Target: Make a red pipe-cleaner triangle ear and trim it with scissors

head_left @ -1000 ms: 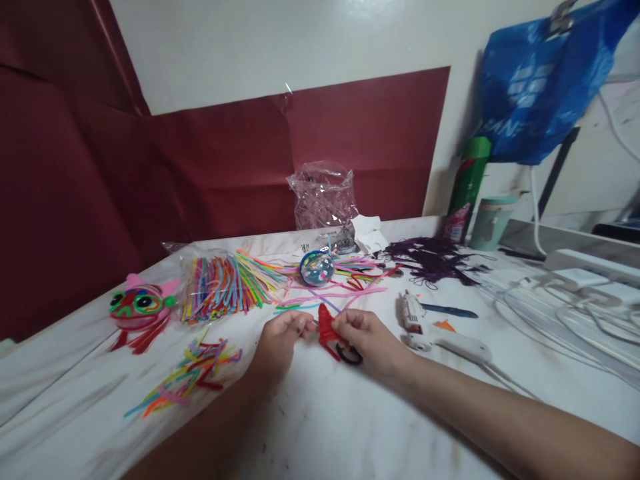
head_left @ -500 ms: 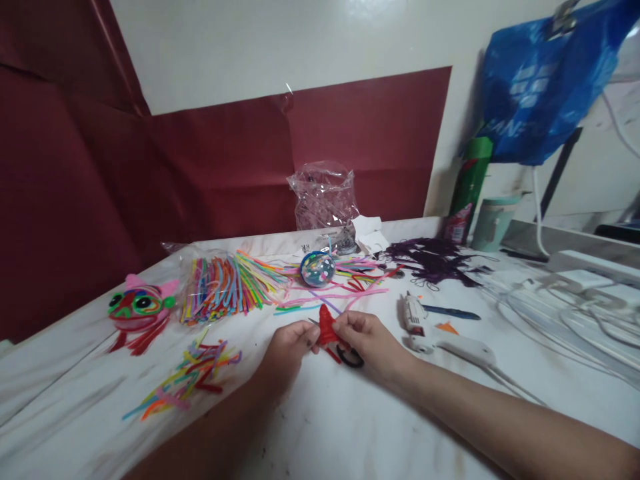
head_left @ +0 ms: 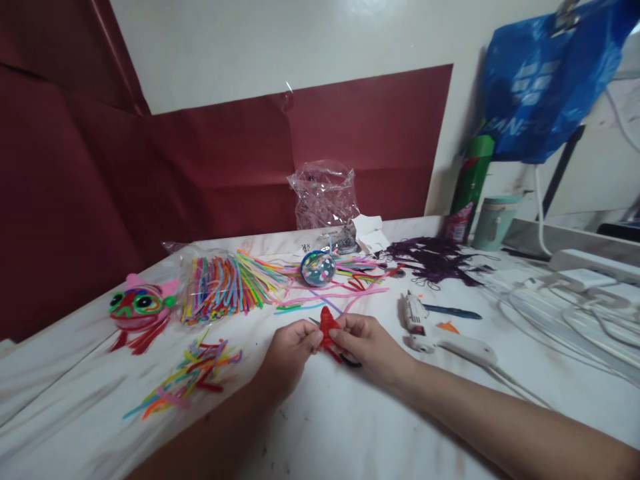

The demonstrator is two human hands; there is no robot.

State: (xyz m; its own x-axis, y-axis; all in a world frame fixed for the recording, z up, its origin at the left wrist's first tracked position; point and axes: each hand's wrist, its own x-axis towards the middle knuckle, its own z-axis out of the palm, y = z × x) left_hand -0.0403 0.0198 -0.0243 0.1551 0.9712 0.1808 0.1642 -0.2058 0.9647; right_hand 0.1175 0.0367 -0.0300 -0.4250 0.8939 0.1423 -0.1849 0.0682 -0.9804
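Observation:
A small red fuzzy piece (head_left: 327, 325), narrow at its top, is pinched between both hands at the middle of the table. My left hand (head_left: 296, 343) grips its left edge with thumb and fingertips. On the other side my right hand (head_left: 364, 337) pinches its right edge, fingers curled. Scissors with black handles (head_left: 351, 362) lie under the piece, partly hidden by it and by my right hand. Beyond the hands, a round container (head_left: 318, 269) with colourful bits rests among loose pink, purple and green stems (head_left: 367, 297).
Left: a colourful mask-like craft (head_left: 140, 310), bagged fuzzy stems (head_left: 225, 283) and short cut stems (head_left: 195, 377). Right: a glue gun (head_left: 417, 323) with its cord, a dark blue pen (head_left: 453, 311), purple strands (head_left: 430, 259), a green cup (head_left: 495, 223), white cables and a power strip (head_left: 590, 270).
The red piece has tilted slightly, and my right hand has shifted a little over it, covering more of the scissors' handles.

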